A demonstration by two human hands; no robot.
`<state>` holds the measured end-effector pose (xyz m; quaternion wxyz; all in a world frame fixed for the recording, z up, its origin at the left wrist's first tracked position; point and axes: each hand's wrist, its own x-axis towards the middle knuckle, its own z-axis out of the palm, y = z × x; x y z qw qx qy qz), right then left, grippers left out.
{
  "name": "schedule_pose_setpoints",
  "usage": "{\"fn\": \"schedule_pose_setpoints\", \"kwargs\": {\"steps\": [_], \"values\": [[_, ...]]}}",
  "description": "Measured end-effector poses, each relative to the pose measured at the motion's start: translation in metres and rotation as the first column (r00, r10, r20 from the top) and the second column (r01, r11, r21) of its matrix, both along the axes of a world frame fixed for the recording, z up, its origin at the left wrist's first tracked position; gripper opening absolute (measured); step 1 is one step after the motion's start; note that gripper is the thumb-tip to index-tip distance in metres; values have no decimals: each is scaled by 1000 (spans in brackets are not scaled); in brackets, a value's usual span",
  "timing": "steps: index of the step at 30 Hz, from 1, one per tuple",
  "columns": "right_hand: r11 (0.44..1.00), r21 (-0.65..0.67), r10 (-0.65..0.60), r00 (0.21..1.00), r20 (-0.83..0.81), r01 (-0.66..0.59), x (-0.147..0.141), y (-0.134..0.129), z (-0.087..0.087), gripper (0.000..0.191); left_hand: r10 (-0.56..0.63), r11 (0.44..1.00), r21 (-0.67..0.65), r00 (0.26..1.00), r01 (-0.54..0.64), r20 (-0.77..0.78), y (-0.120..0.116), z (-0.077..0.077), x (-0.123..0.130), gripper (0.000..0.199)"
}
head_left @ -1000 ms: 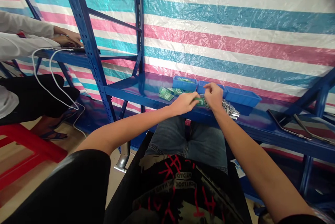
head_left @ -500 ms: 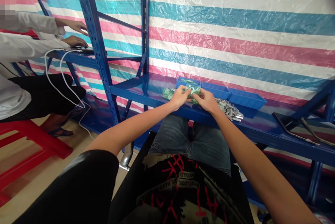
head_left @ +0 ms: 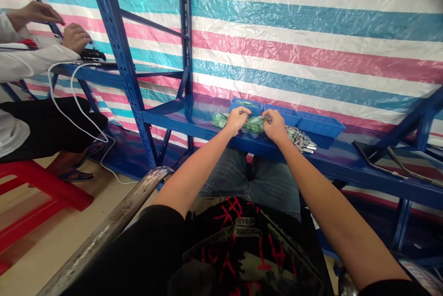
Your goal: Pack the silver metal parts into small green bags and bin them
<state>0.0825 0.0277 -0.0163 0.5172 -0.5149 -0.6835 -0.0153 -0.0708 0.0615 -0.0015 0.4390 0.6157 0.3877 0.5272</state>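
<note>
Green-and-clear packets [head_left: 254, 124] lie on the blue shelf between my two hands. My left hand [head_left: 237, 119] is closed at their left side, thumb and fingers together; whatever it pinches is too small to make out. At their right edge my right hand [head_left: 274, 125] is curled with its fingertips pressed on the green packets. More green packets [head_left: 220, 119] lie left of my left hand. A pile of small silvery pieces [head_left: 302, 140] sits to the right of my right hand. Behind the hands stands a blue bin [head_left: 246, 105] with some green material inside.
Two more blue bins [head_left: 282, 114] [head_left: 321, 124] stand along the shelf's [head_left: 346, 153] back. Dark flat frames [head_left: 379, 162] rest at the right. A blue upright [head_left: 117, 46] separates me from a person's hands [head_left: 76, 37] at the left. A metal armrest [head_left: 117, 213] is beside my left arm.
My hands have moved apart and the green packets now lie lower between them. The metal armrest has come into view. The other person's hands have lifted and moved left.
</note>
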Motion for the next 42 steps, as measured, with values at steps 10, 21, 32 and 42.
{"fn": "schedule_pose_setpoints", "kwargs": {"steps": [10, 21, 32, 42], "values": [[1000, 4, -7, 1000, -29, 7, 2, -3, 0, 19, -100, 994, -70, 982, 90, -157, 2, 3, 10, 31], [992, -115, -60, 986, -157, 42, 2, 6, -2, 38, -88, 994, -72, 996, 87, -11, 10, -3, 6, 42], [977, -180, 44, 929, -367, -117, 7, 12, -3, 38, -164, 983, -74, 985, 168, 59, 3, 5, 3, 32], [976, -144, 78, 883, -464, -161, 5, 6, 2, 60, -41, 992, 108, 987, 58, -154, 15, -10, 2, 73]]}}
